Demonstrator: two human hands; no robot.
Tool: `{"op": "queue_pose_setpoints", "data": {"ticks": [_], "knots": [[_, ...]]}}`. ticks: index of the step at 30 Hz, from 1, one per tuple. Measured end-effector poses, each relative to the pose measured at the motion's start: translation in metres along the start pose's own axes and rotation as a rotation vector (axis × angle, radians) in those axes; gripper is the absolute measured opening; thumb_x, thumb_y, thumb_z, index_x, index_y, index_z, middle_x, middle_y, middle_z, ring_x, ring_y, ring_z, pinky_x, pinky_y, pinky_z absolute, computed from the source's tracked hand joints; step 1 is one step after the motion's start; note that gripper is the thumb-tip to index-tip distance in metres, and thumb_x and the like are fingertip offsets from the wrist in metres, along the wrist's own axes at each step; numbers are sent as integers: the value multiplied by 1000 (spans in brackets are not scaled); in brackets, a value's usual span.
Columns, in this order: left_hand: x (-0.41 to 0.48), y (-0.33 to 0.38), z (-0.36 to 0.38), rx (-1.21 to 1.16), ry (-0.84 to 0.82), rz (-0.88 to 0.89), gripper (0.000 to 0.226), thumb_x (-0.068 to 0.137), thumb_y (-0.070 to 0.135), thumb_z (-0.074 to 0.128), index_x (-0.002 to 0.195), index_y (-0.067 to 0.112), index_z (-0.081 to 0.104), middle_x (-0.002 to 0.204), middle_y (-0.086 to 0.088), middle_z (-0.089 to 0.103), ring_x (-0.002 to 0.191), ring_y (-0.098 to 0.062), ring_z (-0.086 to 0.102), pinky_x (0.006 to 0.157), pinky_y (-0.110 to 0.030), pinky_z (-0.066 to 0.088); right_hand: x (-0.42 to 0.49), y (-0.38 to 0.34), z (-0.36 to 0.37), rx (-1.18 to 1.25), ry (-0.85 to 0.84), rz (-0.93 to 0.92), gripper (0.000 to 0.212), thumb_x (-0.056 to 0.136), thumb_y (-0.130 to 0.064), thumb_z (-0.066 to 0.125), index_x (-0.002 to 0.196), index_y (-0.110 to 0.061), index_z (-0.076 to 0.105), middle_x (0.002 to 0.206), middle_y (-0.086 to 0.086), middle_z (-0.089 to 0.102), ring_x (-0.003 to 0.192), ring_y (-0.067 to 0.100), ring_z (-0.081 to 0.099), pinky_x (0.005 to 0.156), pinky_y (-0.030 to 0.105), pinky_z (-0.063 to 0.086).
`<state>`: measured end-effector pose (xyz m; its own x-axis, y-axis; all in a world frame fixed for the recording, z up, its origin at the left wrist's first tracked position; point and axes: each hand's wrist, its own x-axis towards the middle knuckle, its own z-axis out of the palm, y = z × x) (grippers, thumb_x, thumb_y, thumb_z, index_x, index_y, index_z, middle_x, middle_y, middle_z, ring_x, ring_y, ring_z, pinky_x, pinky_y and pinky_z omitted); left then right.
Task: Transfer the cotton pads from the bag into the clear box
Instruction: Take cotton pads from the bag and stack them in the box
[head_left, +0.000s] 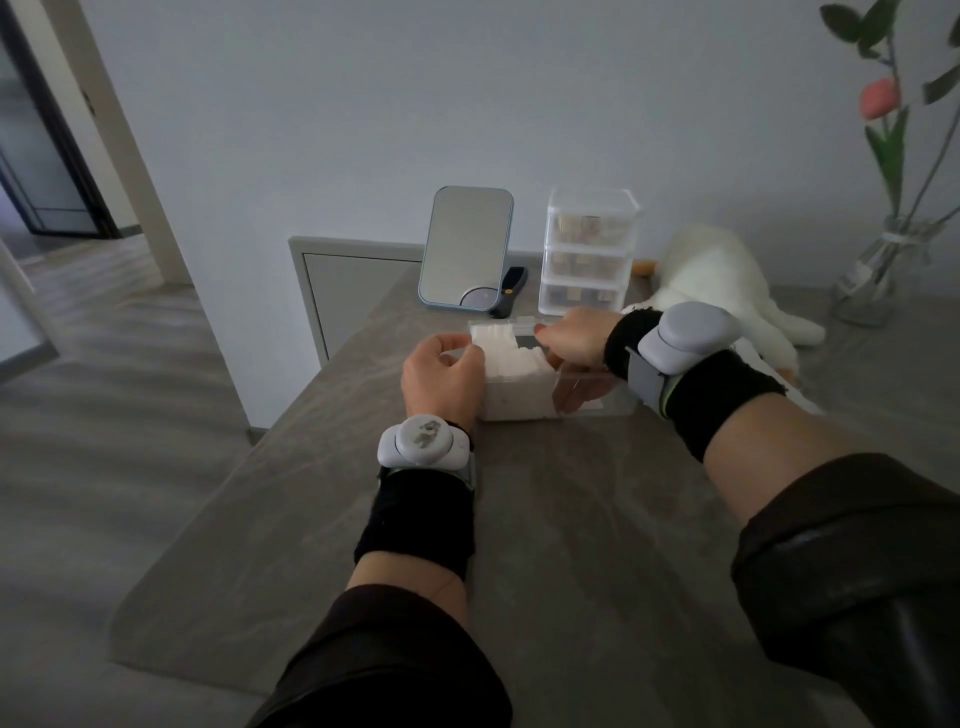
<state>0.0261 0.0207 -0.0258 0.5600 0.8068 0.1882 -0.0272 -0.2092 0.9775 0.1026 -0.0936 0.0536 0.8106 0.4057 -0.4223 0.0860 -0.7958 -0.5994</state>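
Observation:
A clear box (613, 408) lies across the table's middle, and a block of white cotton pads (511, 376) fills its left half. My left hand (441, 374) grips the box's left end, its fingers curled at the top corner. From the right, my right hand (571, 338) reaches down into the box. Its thumb lies near the far rim, and its fingers show through the clear front wall, curled against the right side of the pads. A thin clear strip (519, 318) stands up at the far rim. I cannot tell whether it belongs to the bag or the box.
Behind the box stand a blue-framed mirror (465, 244), a dark small device (511, 291) and a clear stack of three drawers (587, 254). A white plush toy (722, 280) lies at the right, with a glass vase (878, 275) of flowers beyond it. The table's left edge (223, 493) drops to the floor.

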Motion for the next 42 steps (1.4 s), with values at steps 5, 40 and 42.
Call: {"op": "queue_pose_setpoints", "data": {"ticks": [5,40,42], "knots": [[1,0,0,16,10,5,19,80,15,61,94,19,72,64,7,60,60,-10,56,64,-29,50,-4,2,2,99,1,-10,74,96,-66,17,92,-4,57,85,22,73,73,30,72,58,25,54],[-94,22,79,336,-281,1023,23,70,9,65,91,19,69,99,3,60,97,-23,51,86,-40,42,-47,184,-40,93,1017,-753,40,89,-36,50,65,-5,59,57,2,57,55,22,52,53,32,41],[-98,21,84,450,-308,990,32,71,19,66,103,23,67,110,5,59,106,-22,49,92,-38,39,-44,199,-35,-16,1040,-767,39,87,-36,51,61,-7,55,57,2,49,54,22,45,51,29,34]]}}
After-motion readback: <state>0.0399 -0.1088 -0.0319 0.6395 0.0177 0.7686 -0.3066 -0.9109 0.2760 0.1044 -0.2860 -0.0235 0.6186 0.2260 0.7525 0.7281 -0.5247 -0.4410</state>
